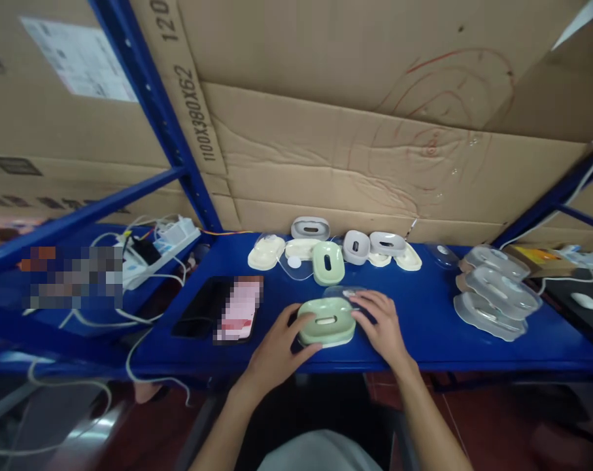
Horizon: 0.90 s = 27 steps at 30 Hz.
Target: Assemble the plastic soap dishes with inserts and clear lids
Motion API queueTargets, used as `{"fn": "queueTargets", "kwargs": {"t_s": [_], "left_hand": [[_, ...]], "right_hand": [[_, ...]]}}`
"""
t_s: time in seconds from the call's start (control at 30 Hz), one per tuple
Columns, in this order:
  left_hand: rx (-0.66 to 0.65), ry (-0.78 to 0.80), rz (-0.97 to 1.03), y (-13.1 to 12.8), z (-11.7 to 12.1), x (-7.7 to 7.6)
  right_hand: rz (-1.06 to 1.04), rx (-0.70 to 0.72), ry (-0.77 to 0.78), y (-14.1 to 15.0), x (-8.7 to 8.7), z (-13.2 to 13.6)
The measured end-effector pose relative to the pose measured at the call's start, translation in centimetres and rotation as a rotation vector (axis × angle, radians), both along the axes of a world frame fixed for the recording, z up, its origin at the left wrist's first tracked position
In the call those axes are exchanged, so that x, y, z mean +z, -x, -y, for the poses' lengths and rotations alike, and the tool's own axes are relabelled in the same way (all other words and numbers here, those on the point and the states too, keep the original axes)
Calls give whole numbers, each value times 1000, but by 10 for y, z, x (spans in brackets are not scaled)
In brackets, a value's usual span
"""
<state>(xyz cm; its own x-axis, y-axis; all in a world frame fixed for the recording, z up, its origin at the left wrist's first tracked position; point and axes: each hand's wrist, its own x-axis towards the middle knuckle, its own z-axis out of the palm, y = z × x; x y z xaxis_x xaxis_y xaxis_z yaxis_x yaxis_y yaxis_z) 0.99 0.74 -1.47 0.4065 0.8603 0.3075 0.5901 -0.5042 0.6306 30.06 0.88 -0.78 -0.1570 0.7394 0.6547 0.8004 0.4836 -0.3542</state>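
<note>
Head view: green dish (336, 335), long axis parallel to the counter's (414, 314) front edge, is held by left fingers (287, 320); right fingers (376, 301) are parted alongside.

There are two green dishes (320, 263) and three grey dishes (350, 251) (plus one mouse (585, 301)).

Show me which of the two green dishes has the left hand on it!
The nearer green dish, close to the blue table's front edge, under the left hand. The other green dish stands farther back, with no hand on it.
</note>
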Motion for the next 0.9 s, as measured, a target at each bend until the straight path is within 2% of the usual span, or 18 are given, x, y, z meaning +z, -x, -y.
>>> {"fn": "queueTargets", "kwargs": {"t_s": [0.13,0.3,0.5,0.77,0.9], "left_hand": [[11,55,30,-1,-2,-1],[44,112,89,1,-3,-3],[-2,118,36,5,-6,-3],[-10,109,19,-2,0,5],[-13,111,33,-1,1,7]], "right_hand": [[75,133,-22,8,0,10],[99,267,74,14,4,18],[32,232,171,16,9,16],[-2,236,370,12,1,18],[-11,224,326,15,1,18]]}}
